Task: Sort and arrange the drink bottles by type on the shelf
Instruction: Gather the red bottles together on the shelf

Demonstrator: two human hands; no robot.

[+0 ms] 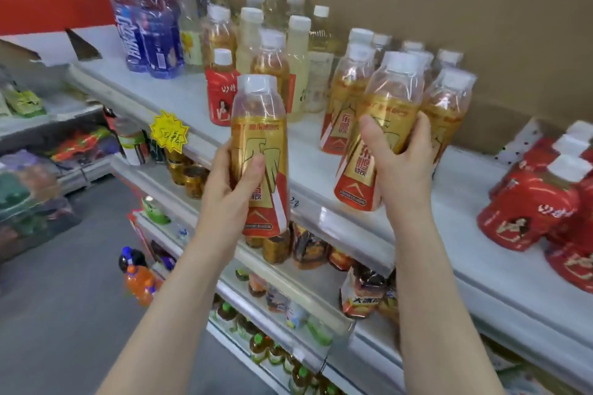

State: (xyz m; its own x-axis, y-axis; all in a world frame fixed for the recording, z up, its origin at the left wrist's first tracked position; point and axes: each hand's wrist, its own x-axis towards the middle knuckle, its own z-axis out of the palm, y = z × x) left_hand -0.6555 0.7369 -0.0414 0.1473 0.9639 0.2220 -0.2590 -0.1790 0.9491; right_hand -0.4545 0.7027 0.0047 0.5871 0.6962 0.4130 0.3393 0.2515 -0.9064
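I have each of my hands, left (236, 189) and right (401, 157), wrapped round a gold bottle (261, 151), lifted clear of the shelf (417, 202) to join the gold group (442, 96).

Both forearms are bare from the lower edge of the view up to the wrists, with no sleeve, cuff or glove showing. The left hand (238, 183) and the right hand (405, 160) carry no ring, watch or bracelet. The fingernails look short and unpainted.
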